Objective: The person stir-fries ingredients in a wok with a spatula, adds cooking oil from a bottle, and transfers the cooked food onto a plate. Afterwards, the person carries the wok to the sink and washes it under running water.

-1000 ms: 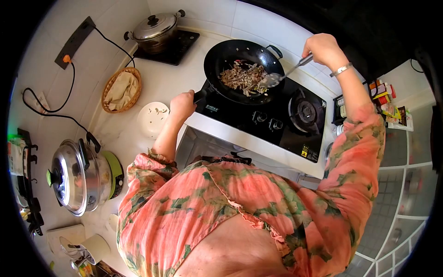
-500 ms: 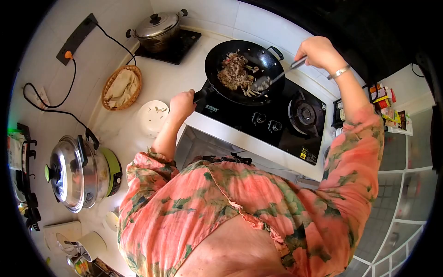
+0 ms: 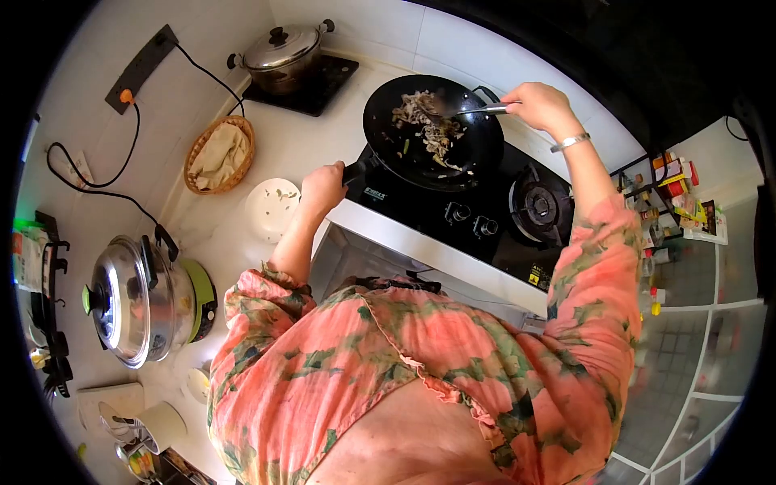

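My left hand (image 3: 323,187) is closed round the handle of a black wok (image 3: 396,153), which sits over the left burner of the black gas stove (image 3: 436,202). Chopped, browned food (image 3: 436,137) lies across the middle and far left of the wok. My right hand (image 3: 537,105), with a silver bracelet at the wrist, grips the end of a metal spatula (image 3: 485,108) over the wok's right rim. The spatula's head is blurred among the food. A white plate (image 3: 272,212) with a few scraps on it stands just left of my left hand.
A lidded pot (image 3: 281,61) stands on a black hot plate at the back left. Nearer are a basket (image 3: 244,166) with a cloth, a steel steamer (image 3: 133,303) and a cream container (image 3: 164,427). Right of the stove's bare burner (image 3: 539,204) are bottles and packets (image 3: 679,186).
My right hand has moved down and slightly left, and the spatula has swung from the wok's right side toward its middle. The food has shifted and spread in the wok.
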Demonstrator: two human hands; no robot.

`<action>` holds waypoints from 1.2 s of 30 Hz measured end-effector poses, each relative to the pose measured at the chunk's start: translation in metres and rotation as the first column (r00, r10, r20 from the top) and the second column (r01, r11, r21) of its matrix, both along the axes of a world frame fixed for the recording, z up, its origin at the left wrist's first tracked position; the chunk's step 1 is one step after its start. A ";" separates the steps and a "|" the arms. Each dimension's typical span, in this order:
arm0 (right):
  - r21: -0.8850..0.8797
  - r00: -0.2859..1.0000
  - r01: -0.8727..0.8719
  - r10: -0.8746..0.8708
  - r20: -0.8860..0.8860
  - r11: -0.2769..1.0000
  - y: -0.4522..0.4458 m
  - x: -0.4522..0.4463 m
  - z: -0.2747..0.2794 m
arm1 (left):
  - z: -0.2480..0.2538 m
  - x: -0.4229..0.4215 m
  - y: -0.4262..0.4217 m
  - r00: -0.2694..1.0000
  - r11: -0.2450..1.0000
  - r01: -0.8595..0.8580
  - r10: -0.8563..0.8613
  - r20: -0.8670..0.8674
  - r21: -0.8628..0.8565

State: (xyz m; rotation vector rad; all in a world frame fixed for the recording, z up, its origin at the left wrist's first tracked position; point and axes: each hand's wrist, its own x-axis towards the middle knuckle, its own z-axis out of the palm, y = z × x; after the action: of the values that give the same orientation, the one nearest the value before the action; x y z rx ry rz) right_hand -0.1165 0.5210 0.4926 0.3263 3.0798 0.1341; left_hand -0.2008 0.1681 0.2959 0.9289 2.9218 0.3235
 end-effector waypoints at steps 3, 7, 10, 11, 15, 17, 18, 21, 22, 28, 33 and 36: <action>0.026 0.996 0.049 -0.047 -0.081 0.998 0.009 0.014 -0.010 | -0.004 -0.002 0.001 1.000 1.000 -0.009 0.009 0.013 0.004; 0.027 0.995 0.009 -0.006 -0.100 1.000 0.011 0.034 -0.060 | -0.004 -0.002 0.000 1.000 1.000 0.009 -0.009 -0.006 0.003; -0.137 0.975 -0.096 0.066 -0.210 0.986 0.051 0.056 -0.107 | -0.006 -0.002 0.000 1.000 1.000 0.009 -0.009 -0.008 0.009; -0.521 0.986 0.049 -0.124 -0.109 0.852 0.058 0.065 -0.110 | -0.006 -0.002 -0.001 1.000 1.000 0.013 -0.013 -0.007 0.009; -0.946 0.900 0.278 -0.388 0.197 0.166 0.038 0.097 -0.121 | -0.008 -0.003 0.000 1.000 1.000 -0.010 0.010 -0.001 0.017; -0.963 0.853 0.267 -0.472 0.222 0.029 0.017 0.095 -0.155 | -0.009 -0.003 0.000 1.000 1.000 -0.017 0.017 -0.001 0.018; -0.967 0.830 0.255 -0.512 0.220 -0.003 0.012 0.094 -0.177 | -0.009 -0.003 0.000 1.000 1.000 -0.010 0.010 0.003 0.017; -0.961 0.777 0.273 -0.596 0.202 0.030 -0.005 0.124 -0.207 | -0.009 -0.004 -0.002 1.000 1.000 0.007 -0.007 0.002 0.014; -0.966 0.758 0.255 -0.611 0.227 -0.043 -0.009 0.140 -0.209 | -0.010 -0.005 -0.002 1.000 1.000 0.016 -0.016 -0.001 0.015; -0.959 0.779 0.187 -0.627 0.013 0.214 -0.030 0.214 -0.176 | -0.010 -0.004 -0.001 1.000 0.999 0.009 -0.008 -0.015 0.050; -0.937 0.804 0.152 -0.591 -0.068 0.313 -0.061 0.143 -0.208 | -0.010 -0.004 -0.001 1.000 0.999 0.001 -0.001 0.000 0.034; -0.822 0.825 0.159 -0.531 -0.194 0.547 -0.067 0.146 -0.204 | -0.010 -0.006 -0.001 1.000 0.999 0.013 -0.013 -0.009 0.042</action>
State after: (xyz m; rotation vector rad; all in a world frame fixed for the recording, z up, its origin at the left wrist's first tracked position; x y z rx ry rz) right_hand 0.0293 0.4540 0.2884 1.0088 2.9393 -1.4473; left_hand -0.2063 0.1676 0.2858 0.9566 2.9268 0.3832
